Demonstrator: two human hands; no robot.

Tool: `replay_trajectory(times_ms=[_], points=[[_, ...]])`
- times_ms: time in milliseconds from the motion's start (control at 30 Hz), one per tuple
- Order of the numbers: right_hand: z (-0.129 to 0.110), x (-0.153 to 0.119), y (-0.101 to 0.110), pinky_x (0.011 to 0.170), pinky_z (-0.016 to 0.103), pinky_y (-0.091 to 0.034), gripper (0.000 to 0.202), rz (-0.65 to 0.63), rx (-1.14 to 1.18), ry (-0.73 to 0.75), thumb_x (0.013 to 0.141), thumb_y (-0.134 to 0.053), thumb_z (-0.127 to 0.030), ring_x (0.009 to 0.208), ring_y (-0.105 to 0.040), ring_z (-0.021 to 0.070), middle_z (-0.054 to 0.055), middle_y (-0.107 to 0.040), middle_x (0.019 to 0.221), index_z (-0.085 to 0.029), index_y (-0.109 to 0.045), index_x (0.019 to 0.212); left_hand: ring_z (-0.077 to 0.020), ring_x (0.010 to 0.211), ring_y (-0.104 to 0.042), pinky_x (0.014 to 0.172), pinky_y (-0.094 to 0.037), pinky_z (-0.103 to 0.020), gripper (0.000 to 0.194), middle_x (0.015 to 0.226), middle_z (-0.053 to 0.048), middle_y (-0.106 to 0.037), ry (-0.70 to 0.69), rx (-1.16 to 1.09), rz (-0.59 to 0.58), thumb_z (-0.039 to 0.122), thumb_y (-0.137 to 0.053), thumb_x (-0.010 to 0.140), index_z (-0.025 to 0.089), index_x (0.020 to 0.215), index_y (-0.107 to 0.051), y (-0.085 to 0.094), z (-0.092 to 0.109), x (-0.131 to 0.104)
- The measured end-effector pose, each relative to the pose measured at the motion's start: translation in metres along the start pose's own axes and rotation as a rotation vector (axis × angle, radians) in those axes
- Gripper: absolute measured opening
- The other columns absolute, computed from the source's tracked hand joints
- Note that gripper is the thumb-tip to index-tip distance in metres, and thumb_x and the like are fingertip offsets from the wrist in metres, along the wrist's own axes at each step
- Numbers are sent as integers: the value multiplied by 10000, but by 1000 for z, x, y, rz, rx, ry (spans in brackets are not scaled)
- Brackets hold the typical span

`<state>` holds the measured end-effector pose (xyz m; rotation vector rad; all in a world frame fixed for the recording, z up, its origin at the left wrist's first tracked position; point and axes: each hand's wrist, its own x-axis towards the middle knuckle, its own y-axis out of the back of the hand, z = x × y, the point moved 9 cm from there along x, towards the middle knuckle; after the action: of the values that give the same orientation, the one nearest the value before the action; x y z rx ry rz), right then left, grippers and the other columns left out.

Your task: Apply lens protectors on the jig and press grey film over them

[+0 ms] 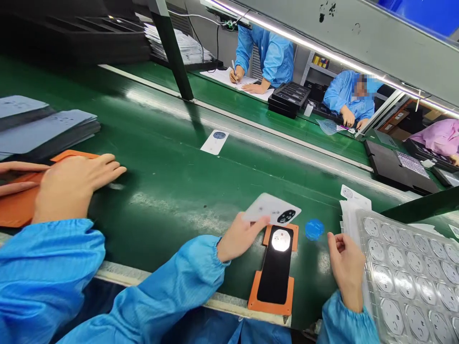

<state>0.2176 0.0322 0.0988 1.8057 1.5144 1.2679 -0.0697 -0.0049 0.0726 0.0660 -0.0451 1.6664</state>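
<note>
My left hand (242, 234) pinches a white phone back cover (263, 209) with a black camera area, tilted above the bench. Just below it lies an orange fixture (255, 292) with a black phone-shaped insert (275, 279), which has a bright white patch at its top. Between the fixture and my right hand (346, 263) is a round blue film piece (314, 230). The right hand is closed, its fingers curled, and I see nothing in them. Beside it stands a clear tray (366, 282) of round printed pieces.
A co-worker's hands (79, 181) are at another orange fixture (17, 210) on the left, near stacked grey sheets (53, 129). A white phone-shaped card (215, 142) lies farther back. Behind the green post (172, 52), other people work at a second bench with black trays (289, 98).
</note>
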Motion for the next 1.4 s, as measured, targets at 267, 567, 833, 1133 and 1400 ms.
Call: replay_trajectory(times_ms=[267, 567, 833, 1133, 1400], points=[[-103, -71, -17, 863, 363, -547, 368, -123, 52, 771, 989, -367, -125, 1063, -604, 219, 116, -614, 1207, -163, -560, 1301, -259, 1173, -626, 986, -540, -391, 348, 1252, -133, -660, -736, 1082, -257, 134, -396, 976, 156, 1280, -566, -73, 19, -67], [-91, -85, -45, 877, 406, -538, 353, -136, -84, 868, 1007, -321, -110, 1055, -607, 252, 148, -631, 1172, -75, -574, 1250, -264, 1114, -659, 906, -581, -367, 287, 1182, -148, -682, -772, 1209, -302, 87, -416, 957, 109, 1187, -585, -82, -2, -68], [-94, -81, -44, 906, 422, -502, 354, -146, -109, 892, 1006, -310, -104, 1067, -599, 248, 140, -639, 1165, -85, -595, 1214, -266, 1124, -650, 892, -586, -344, 238, 1183, -146, -672, -710, 1213, -361, 81, -475, 931, 101, 1138, -589, -77, -9, -60], [-86, -80, -64, 957, 421, -485, 394, -177, -168, 933, 979, -329, -101, 1147, -575, 254, 145, -603, 1266, -84, -578, 1285, -272, 1110, -651, 900, -582, -363, 209, 1185, -163, -668, -748, 1340, -256, 104, -484, 933, 82, 1096, -613, -73, -16, -56], [-85, -88, -79, 1013, 438, -464, 457, -239, -264, 899, 945, -292, -66, 1293, -449, 313, 176, -483, 1405, -12, -526, 1334, -313, 1209, -574, 1022, -491, -416, 324, 1301, -213, -598, -693, 1362, -322, 150, -536, 878, 55, 1184, -586, -74, -23, -57]])
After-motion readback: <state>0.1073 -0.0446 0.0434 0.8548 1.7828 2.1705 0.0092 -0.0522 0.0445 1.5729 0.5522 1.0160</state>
